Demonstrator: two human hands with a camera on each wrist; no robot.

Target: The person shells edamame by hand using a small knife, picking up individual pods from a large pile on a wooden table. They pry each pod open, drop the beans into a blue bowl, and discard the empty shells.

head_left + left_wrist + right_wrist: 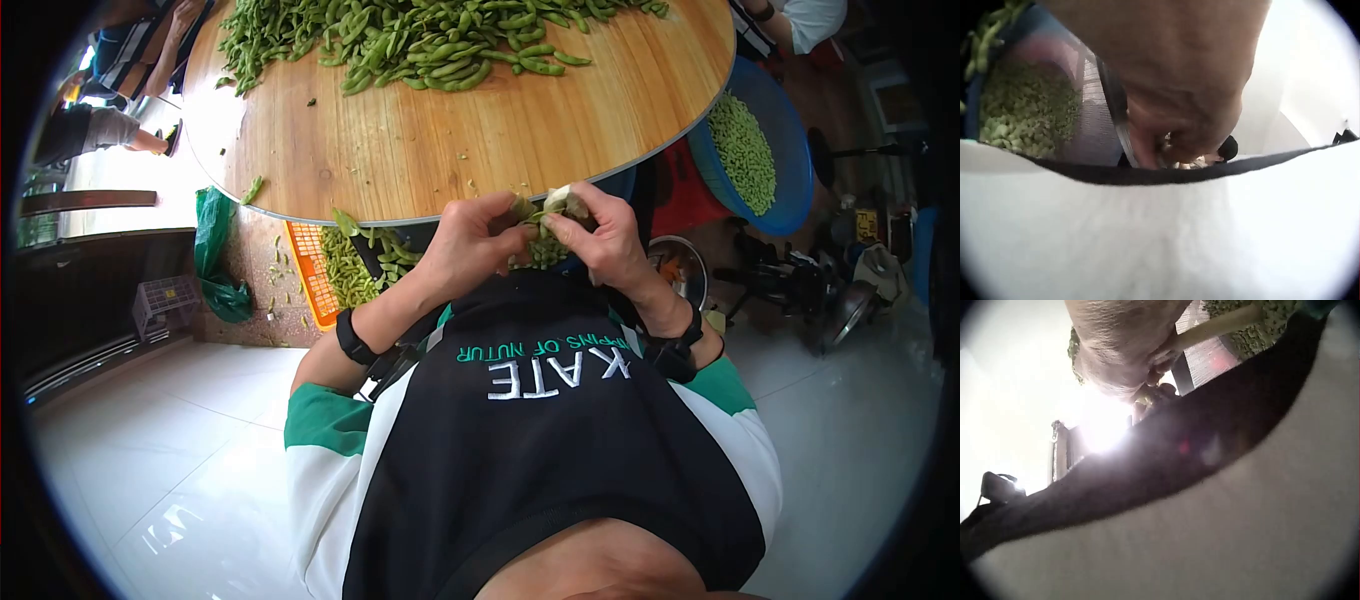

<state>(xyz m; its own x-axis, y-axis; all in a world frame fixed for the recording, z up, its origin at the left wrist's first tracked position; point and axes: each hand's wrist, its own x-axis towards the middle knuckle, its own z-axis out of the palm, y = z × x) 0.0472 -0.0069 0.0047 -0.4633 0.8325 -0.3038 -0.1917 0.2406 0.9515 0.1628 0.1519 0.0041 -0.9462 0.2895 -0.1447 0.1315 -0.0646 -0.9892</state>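
In the head view, my left hand [468, 245] and right hand [608, 240] meet just off the round table's near edge, pinching a small green pod [537, 216] between them. Pale coverings show at the fingertips of both hands. Below the hands, shelled beans [546, 252] lie in a container partly hidden by them. The left wrist view shows my left hand [1179, 94] with fingers curled inward, beside a container of shelled beans [1029, 112]. In the right wrist view, my right hand [1125, 347] is bent at the fingers; the sleeve hides much of the scene.
A large heap of pods [440, 45] covers the far part of the wooden table [400, 150]. An orange crate [312, 275] with pods stands below left, near a green bag [215, 255]. At right is a blue basin [790, 160] of shelled beans. Other people are at both upper sides.
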